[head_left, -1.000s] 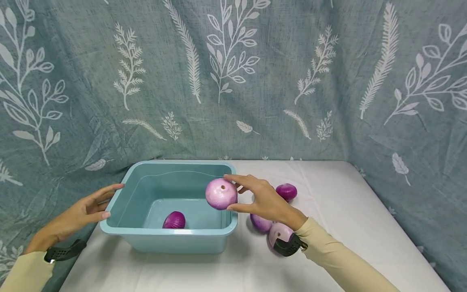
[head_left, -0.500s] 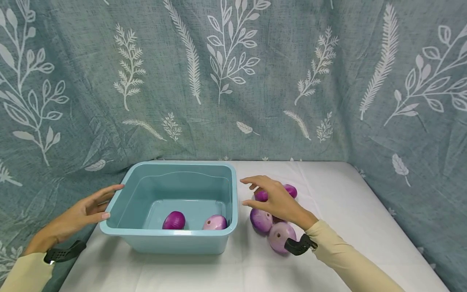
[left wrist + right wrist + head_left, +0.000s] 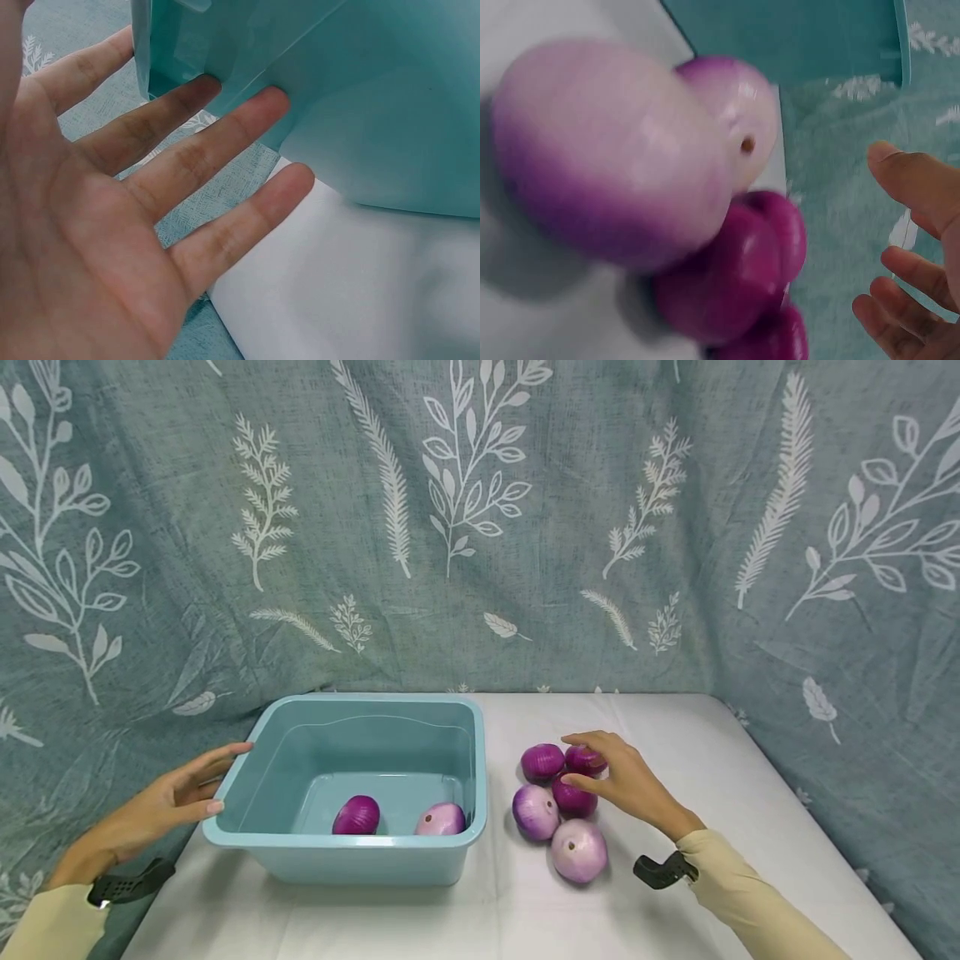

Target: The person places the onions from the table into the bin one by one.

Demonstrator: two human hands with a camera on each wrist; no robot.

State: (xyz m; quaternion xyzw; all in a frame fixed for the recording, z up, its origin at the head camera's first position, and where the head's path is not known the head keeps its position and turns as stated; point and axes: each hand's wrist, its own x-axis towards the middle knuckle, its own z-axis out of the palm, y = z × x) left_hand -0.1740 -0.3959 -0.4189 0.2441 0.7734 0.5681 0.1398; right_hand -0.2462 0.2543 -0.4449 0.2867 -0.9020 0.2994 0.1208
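My left hand point(image 3: 176, 793) rests its straight fingers against the left side of a light blue plastic tub point(image 3: 345, 841); the left wrist view shows the fingers point(image 3: 217, 135) spread along its wall. Inside the tub lie a dark purple onion point(image 3: 356, 816) and a paler onion point(image 3: 444, 819), both partly hidden by the front rim. My right hand point(image 3: 637, 785) holds nothing and hovers over the onions to the tub's right, thumb and fingers apart. It partly covers the back right dark onion point(image 3: 581, 762). Beside that are a dark onion point(image 3: 542, 763) and another dark onion point(image 3: 574, 798).
Nearer the front of the white-covered table point(image 3: 720, 827) sit a white-and-purple onion point(image 3: 536, 812) and a pale onion point(image 3: 580, 851), close against the dark ones. A grey-green leaf-patterned cloth point(image 3: 555, 560) hangs behind the table and along both sides.
The right hand lowered the pale onion into the tub's right side and let it go. It then moved right, over the group of onions. The left hand stayed at the tub.
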